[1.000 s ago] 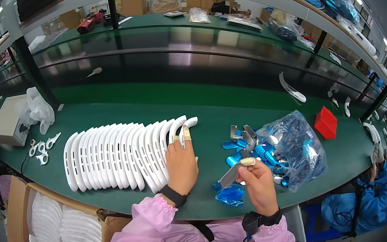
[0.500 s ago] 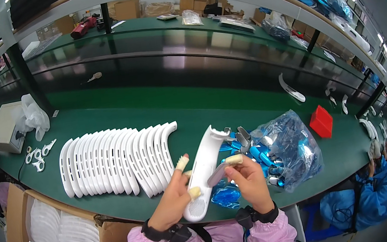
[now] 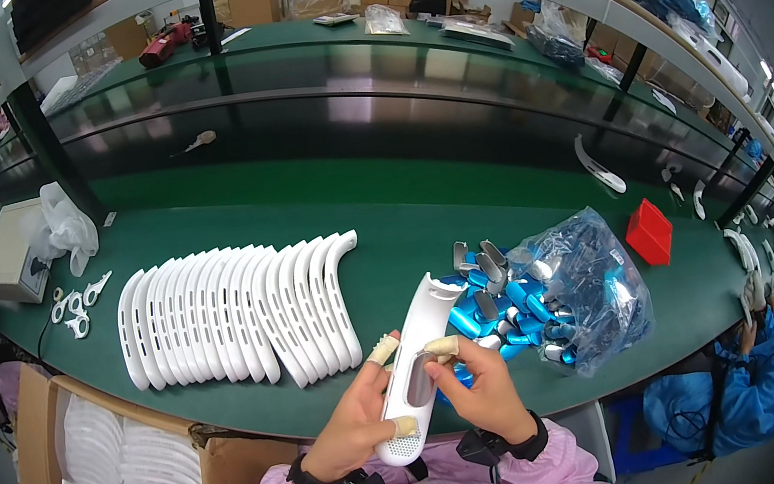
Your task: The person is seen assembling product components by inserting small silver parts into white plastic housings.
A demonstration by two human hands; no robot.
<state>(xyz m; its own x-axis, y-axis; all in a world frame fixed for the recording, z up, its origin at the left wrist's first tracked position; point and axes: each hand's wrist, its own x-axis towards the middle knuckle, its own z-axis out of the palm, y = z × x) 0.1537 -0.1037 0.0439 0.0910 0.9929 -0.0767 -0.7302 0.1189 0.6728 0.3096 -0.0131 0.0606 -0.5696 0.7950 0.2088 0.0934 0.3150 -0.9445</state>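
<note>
My left hand (image 3: 356, 427) is closed round the lower part of a white curved plastic shell (image 3: 429, 304), which has a patch of small holes at its near end. The shell tilts, its far end pointing away and to the right. Against its face lies a grey oval cover (image 3: 419, 386), pinched by my right hand (image 3: 487, 390) at its right edge. Whether the cover is seated in the shell cannot be made out. Pale finger covers are on fingers of both hands. Beyond my right hand lies a pile of blue and silver oval pieces (image 3: 519, 307).
Several white shells (image 3: 237, 316) stand in a row on the green table (image 3: 404, 224). A clear bag (image 3: 598, 295) of blue pieces and a red bin (image 3: 649, 233) are at right. A cardboard box (image 3: 38, 470) of shells stands at lower left. Co-workers sit at both sides.
My right hand has brought the grey oval cover down and left against the shell. The shell has shifted slightly nearer to me, still in my left hand.
</note>
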